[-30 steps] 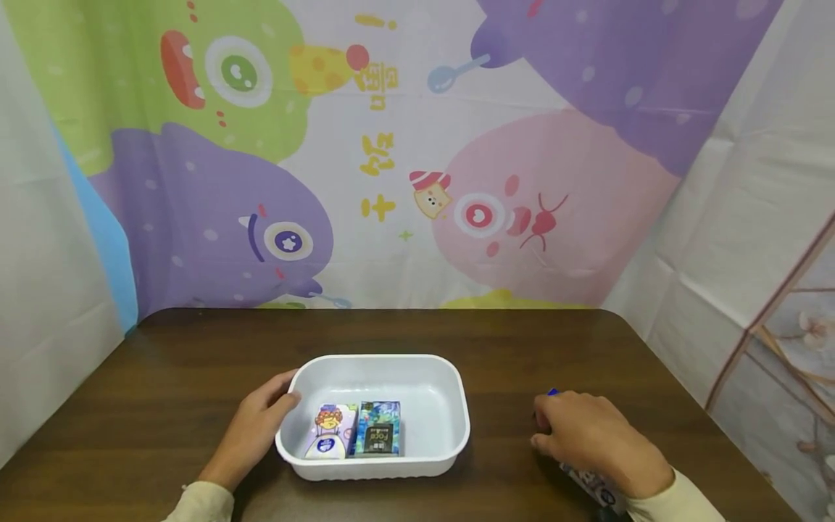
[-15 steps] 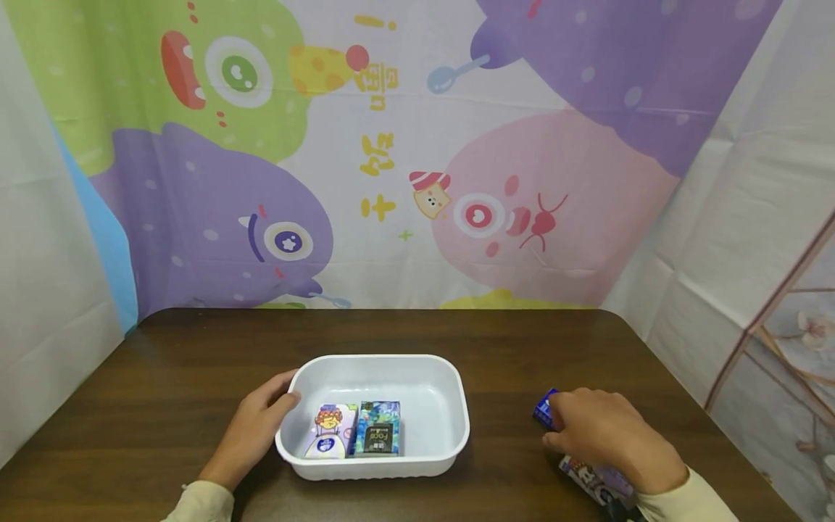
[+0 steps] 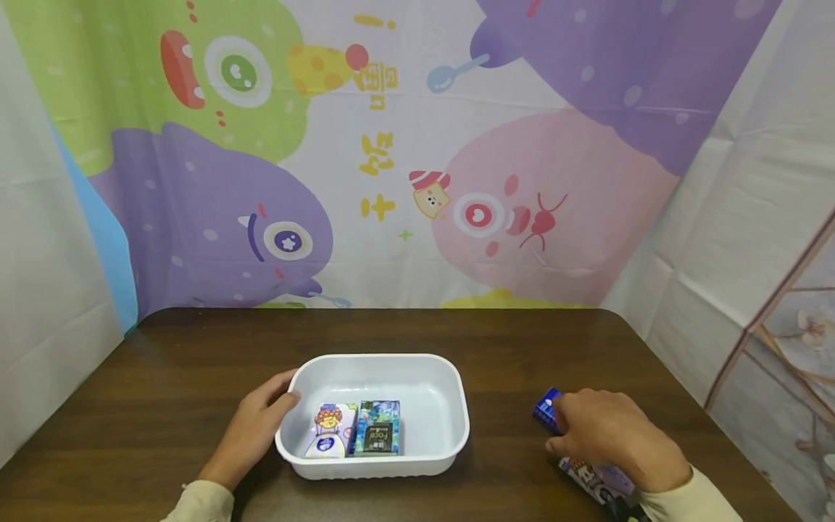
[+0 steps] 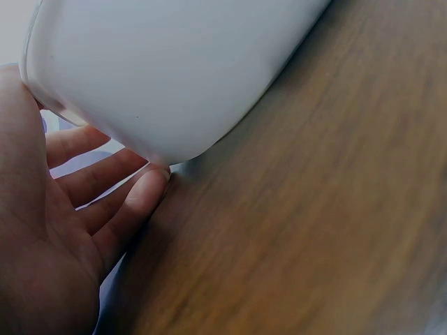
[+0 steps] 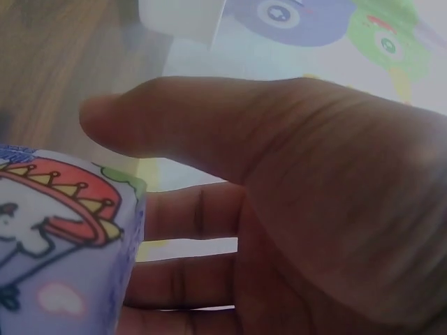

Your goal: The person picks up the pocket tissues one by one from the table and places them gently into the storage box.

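My left hand holds the left rim of a white plastic basin, thumb over the edge. In the left wrist view its fingers reach along the basin's outer wall. Inside the basin lie a purple cartoon pack and a blue-green pack, side by side. At the right, my right hand is over another purple cartoon pack and partly hides a small blue pack. The right wrist view shows the thumb apart from the cartoon pack, with fingers extended behind it.
The dark wooden table runs back to a cartoon-printed curtain. White cloth walls stand at both sides. The basin is left of centre on the table, between the two hands.
My right hand has shifted slightly to the right, and its fingers have drawn back from the blue pack, which shows more. The left hand and basin have stayed put.
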{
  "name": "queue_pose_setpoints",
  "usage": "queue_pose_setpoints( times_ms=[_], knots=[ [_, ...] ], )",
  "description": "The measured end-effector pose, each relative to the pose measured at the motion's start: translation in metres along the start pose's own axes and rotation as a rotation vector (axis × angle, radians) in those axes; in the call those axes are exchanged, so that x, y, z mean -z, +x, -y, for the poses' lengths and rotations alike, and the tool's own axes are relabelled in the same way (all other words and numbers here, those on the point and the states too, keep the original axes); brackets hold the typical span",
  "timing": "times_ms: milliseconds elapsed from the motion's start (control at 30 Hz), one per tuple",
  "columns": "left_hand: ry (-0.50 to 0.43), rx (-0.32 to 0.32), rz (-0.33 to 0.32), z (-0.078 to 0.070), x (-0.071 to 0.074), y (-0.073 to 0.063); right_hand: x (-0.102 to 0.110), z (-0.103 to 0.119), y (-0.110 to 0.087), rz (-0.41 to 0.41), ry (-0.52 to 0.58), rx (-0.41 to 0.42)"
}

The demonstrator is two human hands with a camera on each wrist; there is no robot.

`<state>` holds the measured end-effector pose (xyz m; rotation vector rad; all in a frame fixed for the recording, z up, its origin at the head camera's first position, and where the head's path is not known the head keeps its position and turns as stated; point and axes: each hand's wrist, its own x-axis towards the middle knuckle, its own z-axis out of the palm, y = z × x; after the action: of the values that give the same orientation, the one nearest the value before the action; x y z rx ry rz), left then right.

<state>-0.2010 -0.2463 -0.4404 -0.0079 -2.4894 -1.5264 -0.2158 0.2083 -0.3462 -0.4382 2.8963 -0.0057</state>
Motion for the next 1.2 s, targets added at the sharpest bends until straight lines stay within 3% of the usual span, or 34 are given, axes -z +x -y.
queue_pose_setpoints(
  times_ms=[833,1067,1200],
  knots=[
    [-0.006,0.004,-0.001,0.001,0.0,0.001,-0.004,-0.004,-0.004,-0.029,-0.07,0.032],
    [-0.014,0.013,0.002,0.003,0.0,0.0,-0.007,-0.002,-0.002,-0.024,-0.045,0.048],
    [-0.012,0.011,-0.002,0.003,0.0,0.0,-0.009,0.003,0.001,-0.061,-0.009,0.061]
  ],
)
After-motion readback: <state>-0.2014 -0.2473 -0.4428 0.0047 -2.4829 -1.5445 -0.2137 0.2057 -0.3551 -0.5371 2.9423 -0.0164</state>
